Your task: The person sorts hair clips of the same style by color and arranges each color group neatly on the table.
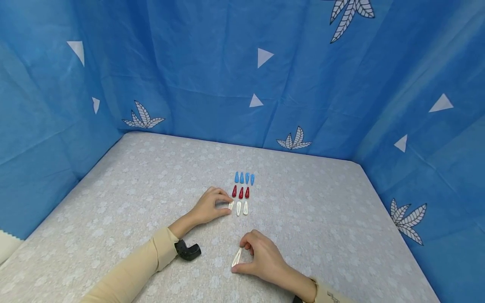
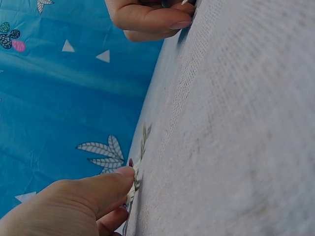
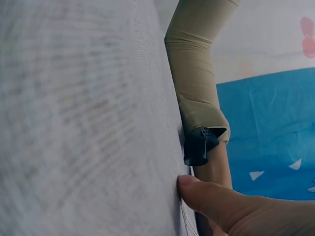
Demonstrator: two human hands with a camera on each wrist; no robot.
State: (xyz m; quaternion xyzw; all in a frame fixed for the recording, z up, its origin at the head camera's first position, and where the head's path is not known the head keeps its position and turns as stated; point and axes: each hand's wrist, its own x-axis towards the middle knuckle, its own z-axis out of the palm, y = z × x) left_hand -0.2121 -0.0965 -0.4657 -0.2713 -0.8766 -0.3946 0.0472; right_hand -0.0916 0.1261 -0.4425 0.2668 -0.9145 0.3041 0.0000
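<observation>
Between the thumb and fingers of my left hand (image 1: pixel 208 206) is a white snap hair clip (image 1: pixel 231 205), at the left end of a row on the table. Two more white clips (image 1: pixel 238 208) lie just right of it. Nearer to me, my right hand (image 1: pixel 263 257) pinches another white hair clip (image 1: pixel 236 257) by its two ends, low over the cloth. Past the white row lie three red hair clips (image 1: pixel 241 192), then a row of several blue hair clips (image 1: pixel 241 178). In the left wrist view, the left thumb (image 2: pixel 115 178) touches the near edge of the clips.
A pale flowered cloth (image 1: pixel 322 235) covers the table. Blue curtains (image 1: pixel 212 75) with white leaves and triangles close off the back and both sides. A black wrist mount (image 1: pixel 188 251) sticks out from the left sleeve, close over the table.
</observation>
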